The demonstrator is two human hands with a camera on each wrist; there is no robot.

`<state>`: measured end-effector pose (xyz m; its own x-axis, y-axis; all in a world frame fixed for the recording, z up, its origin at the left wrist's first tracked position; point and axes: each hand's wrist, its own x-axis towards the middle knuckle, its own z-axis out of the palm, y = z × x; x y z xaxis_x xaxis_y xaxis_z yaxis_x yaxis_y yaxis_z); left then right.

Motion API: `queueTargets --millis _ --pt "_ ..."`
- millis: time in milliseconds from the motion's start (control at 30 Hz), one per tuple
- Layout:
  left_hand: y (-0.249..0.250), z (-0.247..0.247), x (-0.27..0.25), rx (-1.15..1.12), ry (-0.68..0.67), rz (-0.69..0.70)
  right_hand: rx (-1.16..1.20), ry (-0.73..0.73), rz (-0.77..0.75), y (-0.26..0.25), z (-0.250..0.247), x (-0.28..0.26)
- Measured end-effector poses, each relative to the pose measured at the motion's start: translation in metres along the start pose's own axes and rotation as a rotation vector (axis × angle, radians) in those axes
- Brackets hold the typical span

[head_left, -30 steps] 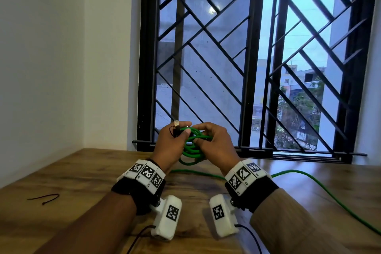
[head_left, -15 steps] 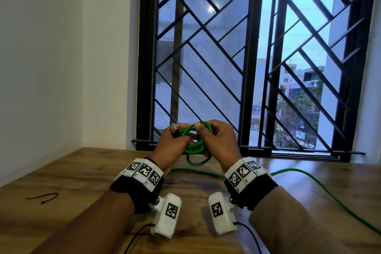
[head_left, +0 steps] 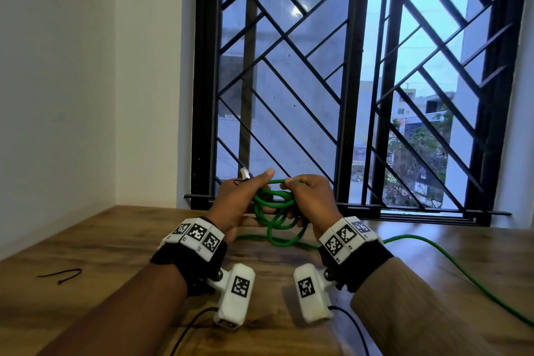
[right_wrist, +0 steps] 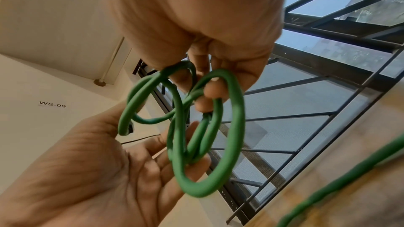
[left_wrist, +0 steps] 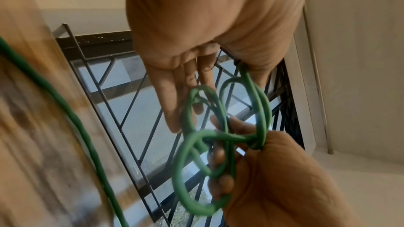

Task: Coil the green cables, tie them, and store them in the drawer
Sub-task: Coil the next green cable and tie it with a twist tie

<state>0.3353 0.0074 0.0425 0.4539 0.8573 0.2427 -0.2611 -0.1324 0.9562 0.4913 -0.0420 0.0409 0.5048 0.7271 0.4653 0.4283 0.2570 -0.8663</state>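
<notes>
Several loops of the green cable (head_left: 277, 211) are held up above the counter (head_left: 86, 246), near its far edge by the barred window (head_left: 346, 81). The left hand (head_left: 239, 202) is kept on the left side of the coil, its thumb pinching the cable's plug end (head_left: 245, 173) while its straight fingers (left_wrist: 172, 96) are passed through the loops. The right hand (head_left: 312, 199) is closed on the right side of the coil, its fingers (right_wrist: 210, 91) curled round the strands. The uncoiled rest of the cable is trailed across the counter toward its right edge. One black tie (head_left: 62, 274) is left lying near the counter's left edge.
</notes>
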Motion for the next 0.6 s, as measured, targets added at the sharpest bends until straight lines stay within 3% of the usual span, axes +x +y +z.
queueTargets --millis 133,267,333,433,600 --pt "0.006 -0.01 -0.001 0.008 -0.085 -0.149 -0.055 0.059 0.027 0.003 -0.008 0.007" --pt "0.006 -0.015 0.005 0.113 -0.029 -0.248 -0.065 0.116 0.065 0.003 -0.015 0.01" --pt "0.003 -0.016 0.006 0.238 -0.013 -0.247 -0.073 0.142 0.068 0.003 -0.017 0.011" --pt "-0.001 -0.015 0.008 0.408 -0.1 -0.23 -0.102 0.149 0.046 0.003 -0.018 0.009" --pt "-0.001 -0.012 0.006 0.318 -0.147 -0.213 -0.145 0.135 0.017 0.004 -0.018 0.007"
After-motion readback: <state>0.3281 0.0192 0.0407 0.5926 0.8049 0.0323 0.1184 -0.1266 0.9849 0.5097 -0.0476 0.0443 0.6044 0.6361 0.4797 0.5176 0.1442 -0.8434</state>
